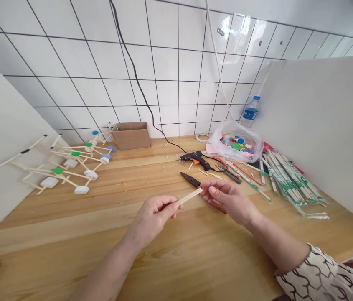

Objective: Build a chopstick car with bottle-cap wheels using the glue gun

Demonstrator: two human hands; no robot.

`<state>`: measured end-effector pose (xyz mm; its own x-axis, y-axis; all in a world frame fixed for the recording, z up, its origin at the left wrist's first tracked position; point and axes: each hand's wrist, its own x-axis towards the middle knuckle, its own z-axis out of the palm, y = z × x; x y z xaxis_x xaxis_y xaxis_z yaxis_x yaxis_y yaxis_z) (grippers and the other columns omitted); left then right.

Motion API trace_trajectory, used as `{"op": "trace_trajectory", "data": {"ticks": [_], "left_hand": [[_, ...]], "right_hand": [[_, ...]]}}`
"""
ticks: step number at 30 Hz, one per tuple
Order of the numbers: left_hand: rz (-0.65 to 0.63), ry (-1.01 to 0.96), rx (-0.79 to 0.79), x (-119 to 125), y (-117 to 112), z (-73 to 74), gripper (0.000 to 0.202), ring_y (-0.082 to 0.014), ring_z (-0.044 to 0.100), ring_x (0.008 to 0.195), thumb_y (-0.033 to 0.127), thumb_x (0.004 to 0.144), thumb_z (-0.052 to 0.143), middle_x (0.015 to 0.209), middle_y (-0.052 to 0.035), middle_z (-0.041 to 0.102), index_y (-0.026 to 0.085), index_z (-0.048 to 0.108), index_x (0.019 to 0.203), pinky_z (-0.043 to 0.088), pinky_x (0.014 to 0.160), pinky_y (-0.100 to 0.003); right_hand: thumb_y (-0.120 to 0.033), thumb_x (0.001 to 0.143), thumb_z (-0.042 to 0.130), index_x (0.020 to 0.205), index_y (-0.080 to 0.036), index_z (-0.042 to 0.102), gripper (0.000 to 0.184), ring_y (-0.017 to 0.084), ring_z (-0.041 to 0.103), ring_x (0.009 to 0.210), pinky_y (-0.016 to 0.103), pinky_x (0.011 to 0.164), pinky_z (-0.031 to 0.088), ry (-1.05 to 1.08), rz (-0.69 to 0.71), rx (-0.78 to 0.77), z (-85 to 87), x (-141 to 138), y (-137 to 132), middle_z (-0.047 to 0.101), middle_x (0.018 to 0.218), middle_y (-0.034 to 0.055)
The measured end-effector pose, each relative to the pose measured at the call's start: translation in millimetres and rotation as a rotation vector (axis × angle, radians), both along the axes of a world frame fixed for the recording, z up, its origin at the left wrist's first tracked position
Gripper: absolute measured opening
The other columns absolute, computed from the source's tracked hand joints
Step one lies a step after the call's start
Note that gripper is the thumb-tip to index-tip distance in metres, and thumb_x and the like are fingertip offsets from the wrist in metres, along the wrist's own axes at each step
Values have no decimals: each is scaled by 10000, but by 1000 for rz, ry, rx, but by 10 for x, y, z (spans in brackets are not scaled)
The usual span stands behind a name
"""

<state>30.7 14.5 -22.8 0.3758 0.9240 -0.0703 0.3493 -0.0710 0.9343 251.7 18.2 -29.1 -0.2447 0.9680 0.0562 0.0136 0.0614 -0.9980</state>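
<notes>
My left hand (159, 215) is closed, pinching short pale wooden chopstick pieces (190, 196) that lie side by side and slant up to the right. At their far end is my right hand (231, 200), its thumb and fingers bent together close to the tips. Whether those fingers grip the sticks or some tiny piece is hidden. Beneath the right hand, pliers (190, 179) lie on the table, dark jaws pointing up-left and reddish handles partly covered. Just beyond them rests a black glue gun (196, 158) with an orange trigger.
Stick frames with bottle-cap wheels (81, 190) stand at left, near a cardboard box (131, 136). A plastic bag of coloured caps (235, 144), a water bottle (250, 112), a cutter (231, 174) and several wrapped chopsticks (289, 177) occupy the right. White panels flank the wooden table (163, 259).
</notes>
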Motion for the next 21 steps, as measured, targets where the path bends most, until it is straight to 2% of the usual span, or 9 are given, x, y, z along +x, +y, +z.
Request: {"op": "trace_trajectory", "data": {"ticks": [2, 5, 14, 21], "left_hand": [[-29, -6, -6, 14, -18, 20, 325, -120, 427, 577, 361, 810, 446, 572, 13, 491, 161, 525, 566, 275, 502, -222], [-62, -6, -23, 26, -40, 30, 293, -120, 421, 561, 348, 797, 454, 556, 16, 482, 160, 547, 592, 286, 507, -223], [-95, 0, -53, 54, -63, 36, 249, -98, 365, 513, 318, 785, 466, 529, 39, 436, 137, 614, 700, 266, 496, -215], [-101, 6, -49, 79, -81, 81, 250, -93, 347, 507, 301, 782, 466, 530, 36, 447, 126, 612, 681, 251, 491, -217]], "right_hand": [[-360, 763, 626, 962, -201, 640, 255, 104, 570, 687, 253, 662, 432, 283, 65, -174, -5, -41, -30, 636, 814, 32], [-310, 734, 673, 970, -187, 656, 266, 91, 573, 658, 233, 646, 427, 483, 152, -309, -4, -91, -64, 648, 758, 28], [-268, 746, 674, 877, -130, 682, 190, 85, 590, 618, 186, 587, 437, 601, 263, -392, -5, -110, -79, 651, 666, 36], [-251, 719, 700, 801, -119, 684, 156, 63, 568, 553, 163, 538, 431, 594, 283, -394, -6, -110, -78, 643, 633, 29]]}}
